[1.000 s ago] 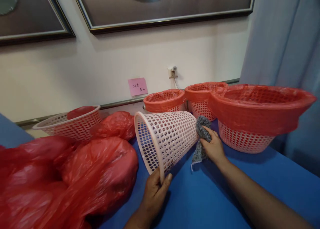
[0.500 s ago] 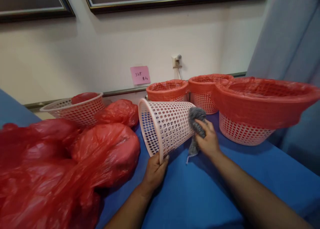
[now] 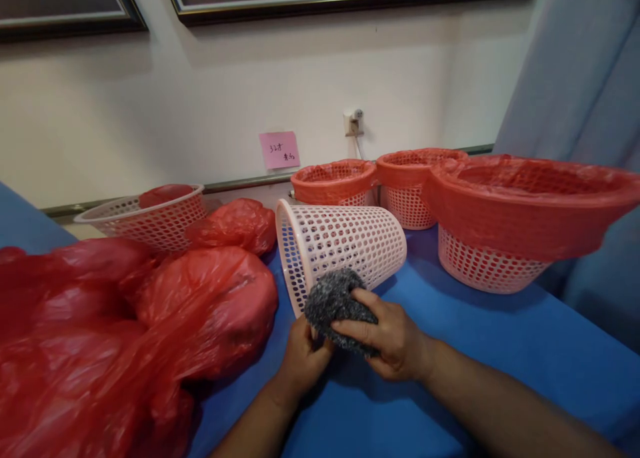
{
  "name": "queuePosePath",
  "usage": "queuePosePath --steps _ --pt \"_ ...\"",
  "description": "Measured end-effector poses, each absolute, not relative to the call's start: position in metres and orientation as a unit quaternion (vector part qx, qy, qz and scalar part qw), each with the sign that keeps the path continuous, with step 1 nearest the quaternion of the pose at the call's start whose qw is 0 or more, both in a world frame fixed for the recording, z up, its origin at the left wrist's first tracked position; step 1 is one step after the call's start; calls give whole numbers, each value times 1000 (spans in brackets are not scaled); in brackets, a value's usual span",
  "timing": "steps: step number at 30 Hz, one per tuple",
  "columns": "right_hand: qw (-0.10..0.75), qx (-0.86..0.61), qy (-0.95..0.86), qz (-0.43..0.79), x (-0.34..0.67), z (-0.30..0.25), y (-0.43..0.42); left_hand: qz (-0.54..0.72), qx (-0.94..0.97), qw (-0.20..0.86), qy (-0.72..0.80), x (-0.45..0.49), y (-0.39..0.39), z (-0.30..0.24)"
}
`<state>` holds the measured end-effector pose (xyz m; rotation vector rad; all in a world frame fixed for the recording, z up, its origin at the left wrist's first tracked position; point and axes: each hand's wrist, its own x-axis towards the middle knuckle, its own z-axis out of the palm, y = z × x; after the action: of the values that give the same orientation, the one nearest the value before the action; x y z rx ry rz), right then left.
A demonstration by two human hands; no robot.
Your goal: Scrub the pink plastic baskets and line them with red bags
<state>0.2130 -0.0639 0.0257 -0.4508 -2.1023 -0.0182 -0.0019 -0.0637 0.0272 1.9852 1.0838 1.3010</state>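
Observation:
A pale pink perforated plastic wastebasket [image 3: 357, 238] lies on its side, its wide mouth turned left. My left hand [image 3: 303, 358] is closed on the lower part of its rim, with the fingertips partly hidden. In my right hand [image 3: 393, 338] is a bunched dark grey cloth [image 3: 336, 305], pressed against the basket near the rim, just above my left hand. The cloth hides part of the basket's lower side.
Red plastic bags [image 3: 200, 311] fill the left of the blue-covered table [image 3: 425, 418], before a white basket [image 3: 170, 221]. Red-lined baskets stand behind and right, the largest basket [image 3: 490, 261] nearest. A socket [image 3: 354, 123] and pink note [image 3: 280, 150] are on the wall.
My right hand has moved the cloth left and toward me, from the basket's narrow base end to near its rim. My left hand keeps its hold on the rim.

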Motion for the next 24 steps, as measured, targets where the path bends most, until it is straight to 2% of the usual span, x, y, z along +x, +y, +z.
queuePosePath --steps 2,4,8,10,12,15,19,21,22,24 --pt "472 -169 -865 -7 213 26 -63 513 710 262 406 -6 -68 29" --pt "495 -213 -842 -5 219 24 -54 519 692 280 416 -8 -70 30" --pt "605 -466 -644 40 248 15 -11 498 699 282 430 -6 -70 33" --pt "623 -558 -538 103 264 10 12 476 733 257 414 -3 -70 35" --pt "624 -588 -496 138 273 8 24 450 765 233 398 0 -70 35" --pt "617 -529 -576 83 261 12 5 428 789 205 389 1 -70 34" --pt "529 -300 -794 -14 224 24 -53 427 804 186 370 -2 -68 30" --pt "497 -217 -839 -38 215 26 -67 425 807 189 363 -3 -66 28" --pt "502 -216 -836 -44 215 25 -66 422 806 194 367 -3 -66 28" --pt "550 -308 -776 -35 225 22 -50 415 799 200 387 -4 -65 27"
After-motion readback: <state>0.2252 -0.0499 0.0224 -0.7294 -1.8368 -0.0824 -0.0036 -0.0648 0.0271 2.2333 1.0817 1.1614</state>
